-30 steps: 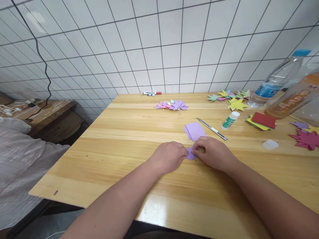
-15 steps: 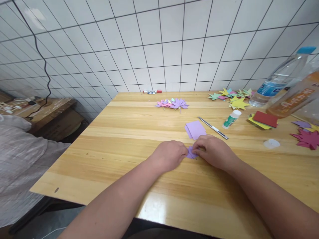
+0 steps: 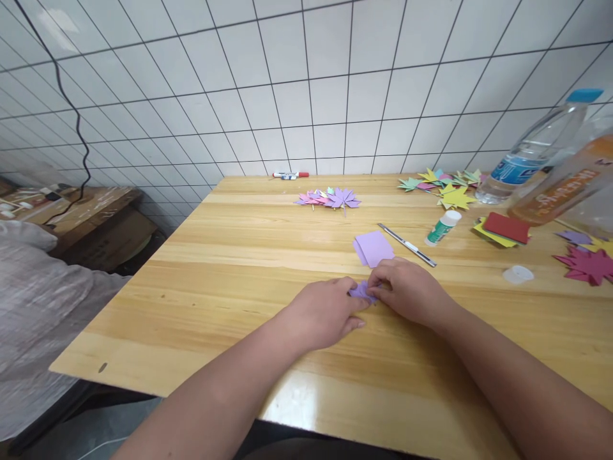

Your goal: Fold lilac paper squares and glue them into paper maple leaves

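Head view: folded purple paper, partly hidden, lies roughly left-to-right.

I log bright, even light; glare on tabletop, lower centre; reflection on tiled wall, upper left; soft shadow below right hand; edges stretched; clothing blurred, far left.

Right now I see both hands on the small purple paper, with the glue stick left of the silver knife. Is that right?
Not quite: in the head view, the glue stick is right of the silver knife. The left hand and right hand are on the small purple paper.
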A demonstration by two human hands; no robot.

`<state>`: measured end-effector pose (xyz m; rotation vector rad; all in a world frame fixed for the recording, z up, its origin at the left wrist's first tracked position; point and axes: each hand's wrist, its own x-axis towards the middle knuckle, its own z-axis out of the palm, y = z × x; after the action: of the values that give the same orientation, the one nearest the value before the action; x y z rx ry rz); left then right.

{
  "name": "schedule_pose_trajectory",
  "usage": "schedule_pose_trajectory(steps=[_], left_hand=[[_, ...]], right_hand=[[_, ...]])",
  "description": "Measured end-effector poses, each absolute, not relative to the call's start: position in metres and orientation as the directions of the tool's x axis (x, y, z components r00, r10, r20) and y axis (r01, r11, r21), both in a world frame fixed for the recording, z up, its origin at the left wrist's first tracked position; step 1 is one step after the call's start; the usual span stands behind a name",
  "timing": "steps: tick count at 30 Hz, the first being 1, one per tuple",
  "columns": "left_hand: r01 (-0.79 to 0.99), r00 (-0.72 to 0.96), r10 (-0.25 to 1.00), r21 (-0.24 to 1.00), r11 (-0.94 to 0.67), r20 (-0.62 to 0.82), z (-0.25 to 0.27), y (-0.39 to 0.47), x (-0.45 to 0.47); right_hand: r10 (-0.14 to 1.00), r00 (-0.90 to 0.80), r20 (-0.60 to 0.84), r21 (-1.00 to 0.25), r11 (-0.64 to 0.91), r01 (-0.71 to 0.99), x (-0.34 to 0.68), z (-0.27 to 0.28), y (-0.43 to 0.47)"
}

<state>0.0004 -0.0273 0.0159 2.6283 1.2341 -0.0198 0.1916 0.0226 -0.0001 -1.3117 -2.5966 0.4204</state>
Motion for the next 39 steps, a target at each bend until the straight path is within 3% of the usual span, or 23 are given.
schedule_pose_trajectory(steps=[11,18,29,33,39], left_hand=[[0.790,0.608,0.784,0.200,-0.580,-0.128,0.015,-0.031,0.004],[0.786,0.611,0.781,0.219,-0.579,-0.129,0.014,-0.031,0.003],[0.768,0.632,0.769,0.212,-0.605,-0.094,0.013,-0.029,0.004],[0.770,0.627,0.775,0.211,-0.603,-0.076,0.009,-0.027,0.002],[0.705,0.690,0.721,0.173,-0.688,0.060,0.006,-0.019,0.000]], right_hand=[[0.892,-0.451,0.016,-0.388,0.422,0.819,0.187,-0.004,0.024],[0.913,-0.408,-0.008,-0.345,0.381,0.858,0.182,-0.006,0.027],[0.968,-0.211,-0.140,-0.267,0.168,0.949,0.170,-0.005,0.037],[0.969,-0.227,-0.099,-0.329,0.184,0.926,0.172,-0.009,0.037],[0.950,-0.277,0.143,-0.563,0.308,0.767,0.195,-0.013,0.036]])
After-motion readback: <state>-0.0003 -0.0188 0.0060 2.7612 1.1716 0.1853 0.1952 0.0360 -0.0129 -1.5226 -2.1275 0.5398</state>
